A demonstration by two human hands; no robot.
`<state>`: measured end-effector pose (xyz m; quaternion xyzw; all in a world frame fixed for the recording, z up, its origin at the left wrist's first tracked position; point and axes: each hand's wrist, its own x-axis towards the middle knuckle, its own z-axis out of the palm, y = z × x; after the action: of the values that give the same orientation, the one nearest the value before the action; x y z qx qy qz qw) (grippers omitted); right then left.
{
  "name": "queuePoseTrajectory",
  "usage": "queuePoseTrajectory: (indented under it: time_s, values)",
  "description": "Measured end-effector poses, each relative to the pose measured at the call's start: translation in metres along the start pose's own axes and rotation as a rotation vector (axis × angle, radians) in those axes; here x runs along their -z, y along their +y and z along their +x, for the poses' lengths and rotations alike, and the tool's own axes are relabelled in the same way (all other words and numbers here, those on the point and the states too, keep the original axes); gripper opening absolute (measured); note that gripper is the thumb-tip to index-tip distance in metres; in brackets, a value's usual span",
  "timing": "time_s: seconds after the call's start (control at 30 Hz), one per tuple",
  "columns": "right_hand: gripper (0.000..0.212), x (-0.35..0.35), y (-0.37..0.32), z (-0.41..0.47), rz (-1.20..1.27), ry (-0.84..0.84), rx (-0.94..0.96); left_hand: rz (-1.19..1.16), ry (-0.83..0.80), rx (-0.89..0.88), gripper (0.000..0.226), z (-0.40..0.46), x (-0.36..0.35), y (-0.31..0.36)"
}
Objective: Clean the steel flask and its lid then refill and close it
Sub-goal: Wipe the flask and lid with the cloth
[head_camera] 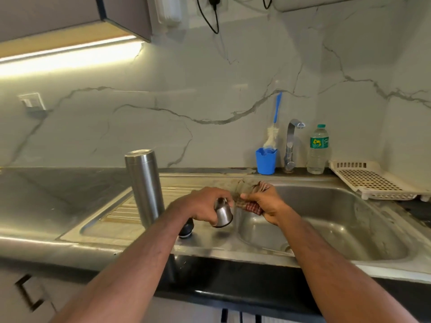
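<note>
My left hand (205,203) grips the steel lid cup (223,214) by its sides; my right hand (265,206) pinches the soft checked cloth (248,197) at three o'clock. The flask (145,187) stands at nine o'clock, probably light and slippery.

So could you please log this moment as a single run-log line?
left hand: holds steel cap | right hand: grips checked cloth | flask: upright on drainboard, open | stage: wiping

home kitchen | steel sink (326,234) with drainboard | tap (291,145) | marble backsplash (186,89) | dish rack (368,180)
</note>
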<state>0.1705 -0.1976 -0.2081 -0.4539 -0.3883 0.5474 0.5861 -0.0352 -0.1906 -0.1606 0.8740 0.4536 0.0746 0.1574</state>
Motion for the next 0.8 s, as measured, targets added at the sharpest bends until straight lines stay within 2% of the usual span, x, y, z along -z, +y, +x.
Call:
queuePoseTrajectory:
  time_s: [0.1,0.27,0.5,0.6,0.7,0.8]
  values:
    - [0.032,0.0,0.004,-0.002,-0.076,0.034,0.077,0.066,-0.07,0.009,0.064,-0.013,0.004,0.001]
    - [0.03,0.005,0.005,-0.01,-0.049,0.088,0.086,0.135,-0.152,0.051,0.065,-0.024,0.002,-0.002]
    - [0.035,0.016,0.011,-0.007,-0.141,0.179,0.094,0.118,-0.184,0.037,0.066,-0.021,0.0,-0.009]
    - [0.034,0.017,0.013,-0.006,-0.159,0.218,0.115,-0.017,-0.059,-0.021,0.053,-0.012,-0.002,-0.012]
    - [0.029,0.019,0.013,-0.012,-0.294,0.273,0.164,-0.154,0.203,-0.105,0.033,0.003,-0.006,-0.014]
    - [0.027,0.027,0.01,-0.017,-0.327,0.424,0.212,-0.262,0.34,-0.137,0.019,0.02,-0.012,-0.01]
